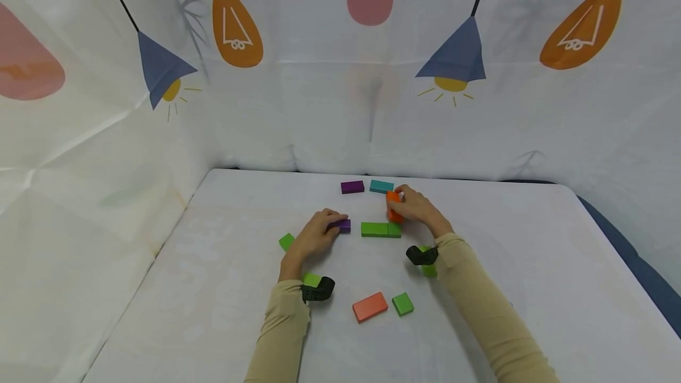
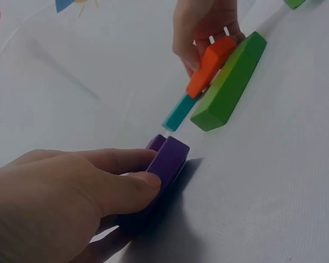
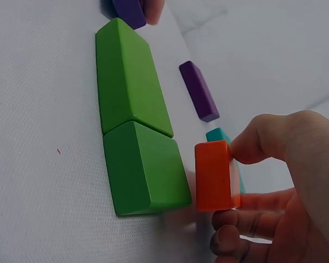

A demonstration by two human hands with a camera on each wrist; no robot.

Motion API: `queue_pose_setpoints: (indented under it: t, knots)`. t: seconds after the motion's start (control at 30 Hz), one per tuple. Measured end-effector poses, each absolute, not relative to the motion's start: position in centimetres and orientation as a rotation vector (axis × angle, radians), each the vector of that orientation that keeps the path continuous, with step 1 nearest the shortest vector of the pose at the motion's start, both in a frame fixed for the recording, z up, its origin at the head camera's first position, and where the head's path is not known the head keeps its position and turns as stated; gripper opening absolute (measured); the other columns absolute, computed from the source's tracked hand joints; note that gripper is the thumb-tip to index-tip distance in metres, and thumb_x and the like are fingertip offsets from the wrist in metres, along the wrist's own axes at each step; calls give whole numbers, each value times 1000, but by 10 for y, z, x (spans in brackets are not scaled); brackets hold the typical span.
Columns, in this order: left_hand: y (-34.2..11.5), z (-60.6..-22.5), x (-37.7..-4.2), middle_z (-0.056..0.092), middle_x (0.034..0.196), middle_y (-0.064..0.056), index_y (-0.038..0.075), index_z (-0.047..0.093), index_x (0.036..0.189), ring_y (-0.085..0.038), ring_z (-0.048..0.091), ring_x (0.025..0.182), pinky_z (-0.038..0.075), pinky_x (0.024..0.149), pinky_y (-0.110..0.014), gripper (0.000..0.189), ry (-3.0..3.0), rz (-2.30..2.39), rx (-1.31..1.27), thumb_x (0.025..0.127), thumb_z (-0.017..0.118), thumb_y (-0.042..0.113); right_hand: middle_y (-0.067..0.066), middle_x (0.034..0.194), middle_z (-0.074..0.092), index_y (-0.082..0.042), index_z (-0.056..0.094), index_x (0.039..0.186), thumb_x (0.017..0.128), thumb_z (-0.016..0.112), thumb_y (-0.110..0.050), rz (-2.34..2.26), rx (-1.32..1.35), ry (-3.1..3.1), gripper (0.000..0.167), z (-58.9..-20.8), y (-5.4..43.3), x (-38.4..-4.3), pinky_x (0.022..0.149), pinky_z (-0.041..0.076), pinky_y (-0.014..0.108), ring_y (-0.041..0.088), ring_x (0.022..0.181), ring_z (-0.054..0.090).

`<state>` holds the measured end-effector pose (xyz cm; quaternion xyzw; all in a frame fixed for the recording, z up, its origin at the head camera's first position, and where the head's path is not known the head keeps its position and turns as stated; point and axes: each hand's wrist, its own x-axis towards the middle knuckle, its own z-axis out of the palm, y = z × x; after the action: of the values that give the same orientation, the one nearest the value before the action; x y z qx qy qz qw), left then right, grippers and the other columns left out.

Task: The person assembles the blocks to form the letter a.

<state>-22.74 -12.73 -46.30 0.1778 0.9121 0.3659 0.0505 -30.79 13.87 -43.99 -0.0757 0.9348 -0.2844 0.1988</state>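
My left hand [image 1: 317, 233] pinches a purple block [image 2: 167, 159] between thumb and fingers, low over the white table, left of the green pair. My right hand [image 1: 417, 208] holds an orange block [image 3: 213, 175] by its sides, just behind the right end of that pair. The pair is a longer green block [image 3: 129, 76] and a shorter green block [image 3: 145, 170], set end to end. Behind the orange block lies a teal block [image 1: 381, 186], partly covered by it in the right wrist view. A second purple block [image 1: 352, 187] lies left of the teal one.
Toward the front of the table [image 1: 213, 288] lie a salmon-orange block [image 1: 370, 307] and a small green block [image 1: 402, 304]. More green blocks show beside my left hand [image 1: 287, 242], under the left wrist [image 1: 311, 279] and by the right wrist [image 1: 429, 270]. A printed curtain [image 1: 330, 105] hangs behind.
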Motion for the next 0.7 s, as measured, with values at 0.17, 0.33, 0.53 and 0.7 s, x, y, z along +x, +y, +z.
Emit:
queue_pose_setpoints:
  t: [0.17,0.33,0.53,0.7]
  knots:
    - [-126,-461,-227,54,126,-13,8,55,132,-28,49,121,39,105,-43,37,2734,1119,628,95,50,3,23,132,48,-7,32,141,91,44,-41,-790,-211,2622,62,-440,138,-308,90,46,45,31,105,51]
    - [-125,-461,-227,55,125,-14,6,56,130,-29,50,121,39,105,-44,36,2726,1129,692,95,51,3,21,130,48,-8,32,141,91,43,-42,-784,-200,2637,61,-442,137,-308,90,45,44,30,105,51]
    - [-124,-464,-227,55,125,-12,7,56,130,-28,49,121,39,105,-43,36,2726,1109,717,95,52,4,20,128,50,-9,32,141,90,44,-42,-785,-190,2645,62,-443,135,-308,87,45,41,29,102,51]
    - [-124,-465,-228,55,124,-12,7,57,129,-27,50,120,39,105,-43,35,2721,1120,728,94,53,5,19,126,50,-9,31,141,89,46,-41,-802,-172,2634,63,-443,133,-307,82,45,38,28,99,51]
